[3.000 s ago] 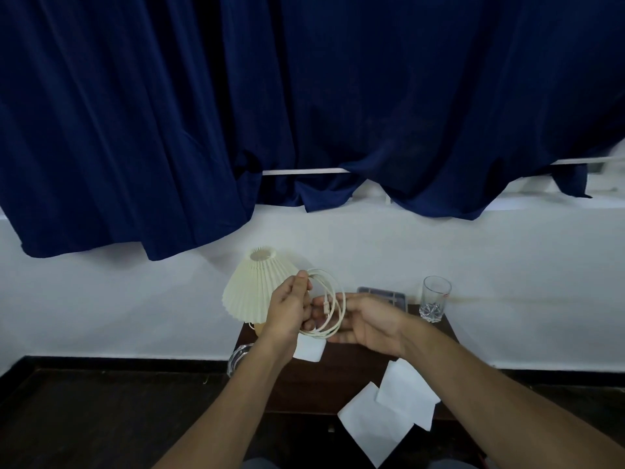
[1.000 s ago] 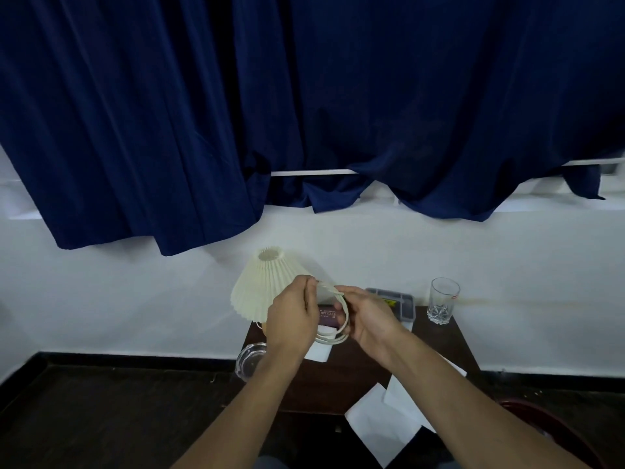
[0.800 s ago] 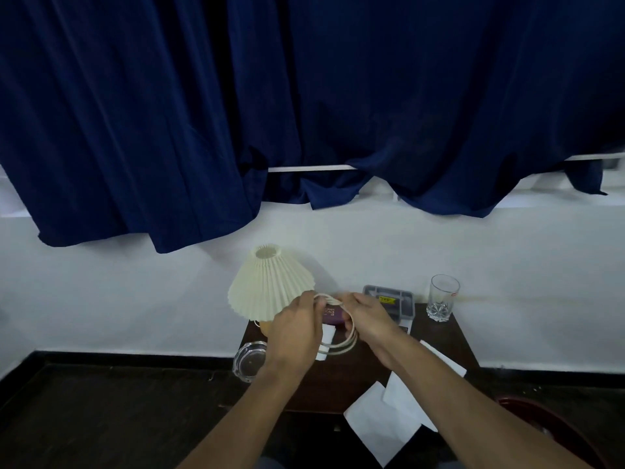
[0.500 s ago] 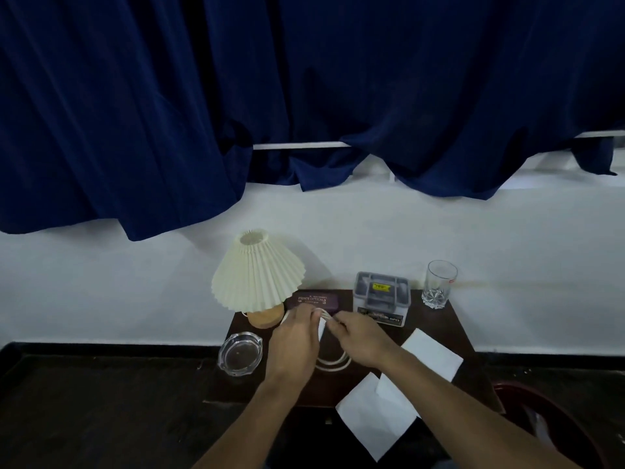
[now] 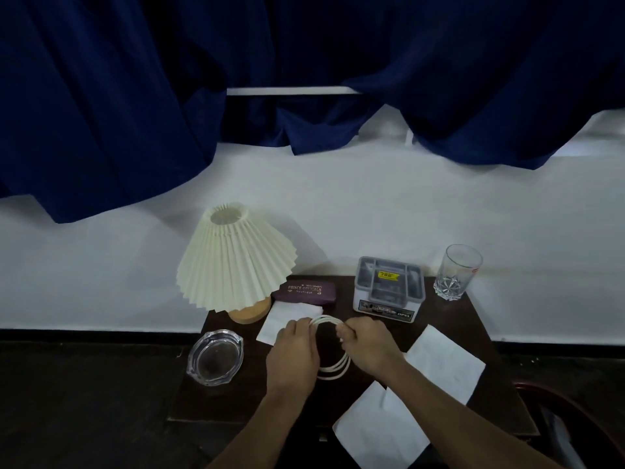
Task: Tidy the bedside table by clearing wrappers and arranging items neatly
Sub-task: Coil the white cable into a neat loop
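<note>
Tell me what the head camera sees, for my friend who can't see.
The left hand and right hand hold a coiled white cable at a dark bedside table. Nearby: pleated lamp, glass ashtray, purple case, grey box, drinking glass.

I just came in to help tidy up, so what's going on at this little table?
A person holds a coiled white cable in both hands, the left hand and right hand pinching its far side, low at the middle of the bedside table. Three white papers lie loose on it. The lamp, glasses case, grey box, glass and ashtray stand around the hands, untouched.
</note>
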